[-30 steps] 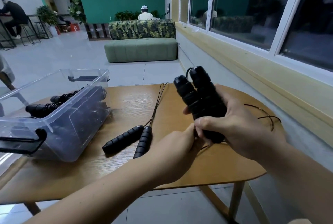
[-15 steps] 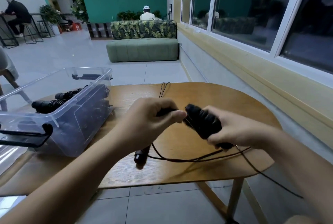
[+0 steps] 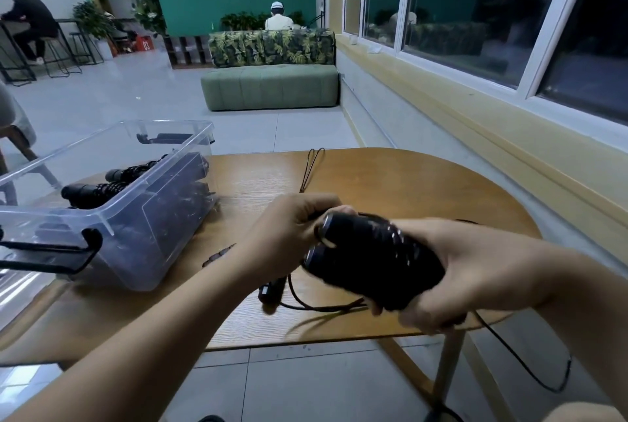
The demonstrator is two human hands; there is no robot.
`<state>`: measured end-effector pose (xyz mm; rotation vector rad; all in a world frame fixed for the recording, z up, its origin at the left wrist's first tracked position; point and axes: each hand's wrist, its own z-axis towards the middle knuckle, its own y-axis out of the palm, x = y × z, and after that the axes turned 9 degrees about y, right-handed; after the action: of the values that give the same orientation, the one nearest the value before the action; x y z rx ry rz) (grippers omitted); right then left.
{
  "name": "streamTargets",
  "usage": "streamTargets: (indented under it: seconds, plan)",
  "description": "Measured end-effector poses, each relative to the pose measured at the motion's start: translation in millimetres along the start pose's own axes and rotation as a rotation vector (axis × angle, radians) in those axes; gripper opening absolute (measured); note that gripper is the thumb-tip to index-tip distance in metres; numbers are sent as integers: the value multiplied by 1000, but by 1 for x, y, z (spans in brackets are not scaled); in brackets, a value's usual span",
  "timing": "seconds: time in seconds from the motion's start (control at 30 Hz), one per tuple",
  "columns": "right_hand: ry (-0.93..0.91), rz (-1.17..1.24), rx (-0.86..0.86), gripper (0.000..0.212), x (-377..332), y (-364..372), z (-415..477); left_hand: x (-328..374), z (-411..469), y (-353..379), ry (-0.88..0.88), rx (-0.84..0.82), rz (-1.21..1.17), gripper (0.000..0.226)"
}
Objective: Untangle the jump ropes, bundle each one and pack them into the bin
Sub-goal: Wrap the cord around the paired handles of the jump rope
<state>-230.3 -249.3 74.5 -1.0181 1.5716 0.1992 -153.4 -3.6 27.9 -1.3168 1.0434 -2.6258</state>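
Now, right hand (image 3: 469, 272) grip clamped round paired rope handles (image 3: 367, 258), left hand (image 3: 289, 234) pinching cord (image 3: 319, 308) beside them

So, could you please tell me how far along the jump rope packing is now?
Done: several bundled ropes lie in the clear bin. In hand: the right hand grips a pair of black handles while the left hand holds their cord, which trails off the table. Left: finish and pack this bundle, then the other rope on the table.
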Motion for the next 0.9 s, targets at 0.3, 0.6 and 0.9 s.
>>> streamTargets:
  seconds: [0.3,0.6,0.9]
  plan:
    - [-55,214,532,56,21,-23,9,14,-7,40,-55,-86,173,31]
    - [209,177,733,58,58,-45,27,24,-4,32,-27,-98,240,30]
    - [271,-107,138,42,42,-16,23,9,-4,3,55,38,112,34]
